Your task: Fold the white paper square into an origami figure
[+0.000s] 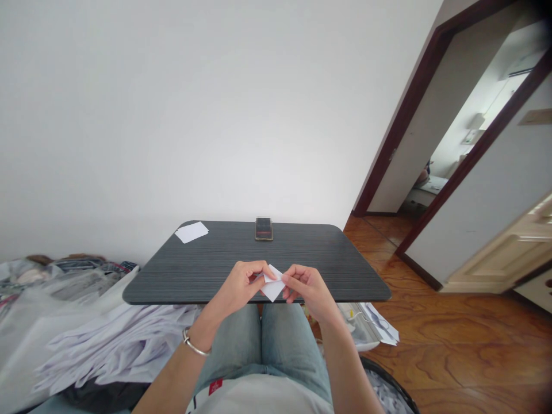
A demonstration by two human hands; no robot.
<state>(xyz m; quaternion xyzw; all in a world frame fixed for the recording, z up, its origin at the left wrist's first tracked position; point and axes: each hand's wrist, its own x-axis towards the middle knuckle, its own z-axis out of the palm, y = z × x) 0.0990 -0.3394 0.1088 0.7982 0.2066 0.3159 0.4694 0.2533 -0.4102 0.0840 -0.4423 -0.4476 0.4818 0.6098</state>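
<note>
Between my two hands is a small piece of white folded paper (273, 290), held above the near edge of the dark table (207, 270). My left hand (244, 284) pinches its left side between thumb and fingers. On the other side, my right hand (308, 287) grips the paper's right edge with thumb and forefinger. A crease or flap runs across the paper near the thumbs. Farther off, at the table's back left corner, lies a small stack of white paper sheets (192, 232).
A phone (264, 229) sits at the table's back edge, by the white wall (241, 115). White cloth (116, 345) and plastic-wrapped items are heaped at the left. Right of my legs are a white container (360, 328) and a dark-rimmed bin (388, 391). A doorway stands at the right.
</note>
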